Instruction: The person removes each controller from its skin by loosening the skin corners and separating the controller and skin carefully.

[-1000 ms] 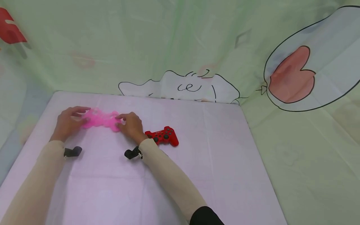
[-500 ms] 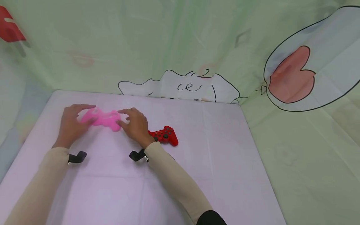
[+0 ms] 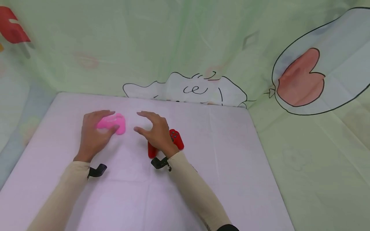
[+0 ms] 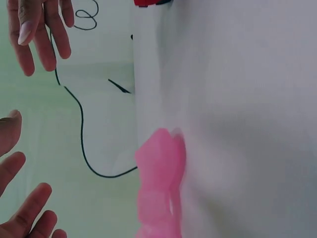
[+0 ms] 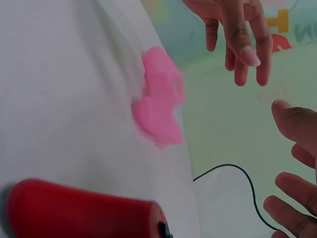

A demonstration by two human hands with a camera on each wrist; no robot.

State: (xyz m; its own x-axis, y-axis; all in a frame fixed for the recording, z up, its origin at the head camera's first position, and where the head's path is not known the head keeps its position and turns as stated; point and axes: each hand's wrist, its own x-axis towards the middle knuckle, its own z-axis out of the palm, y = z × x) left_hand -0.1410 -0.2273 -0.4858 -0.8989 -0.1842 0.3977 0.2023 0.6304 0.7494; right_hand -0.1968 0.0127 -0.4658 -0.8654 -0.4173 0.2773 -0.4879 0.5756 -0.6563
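A pink, soft-looking game controller cover (image 3: 122, 124) lies on the table toward the back left. My left hand (image 3: 93, 136) hovers over it, thumb and fingers spread apart, hiding its left part in the head view. In the left wrist view the cover (image 4: 159, 186) lies below the fingers, apart from them. My right hand (image 3: 159, 130), also with parted fingers and nothing between them, is in the air to the right of the cover. Beneath that hand sits a red game controller (image 3: 177, 139), partly covered by the hand; one of its grips (image 5: 84, 208) shows large in the right wrist view.
The table (image 3: 231, 166) has a pale pinkish cloth. Behind it hangs a light green sheet (image 3: 144, 41) with printed drawings, among them a balloon with a heart (image 3: 300, 77). Small black wrist mounts (image 3: 98, 170) stick out from both sleeves.
Both hands have let go of the pink cover, lifted and moved to the right. The cover stays on the table; the right hand now overlaps more of the red controller.
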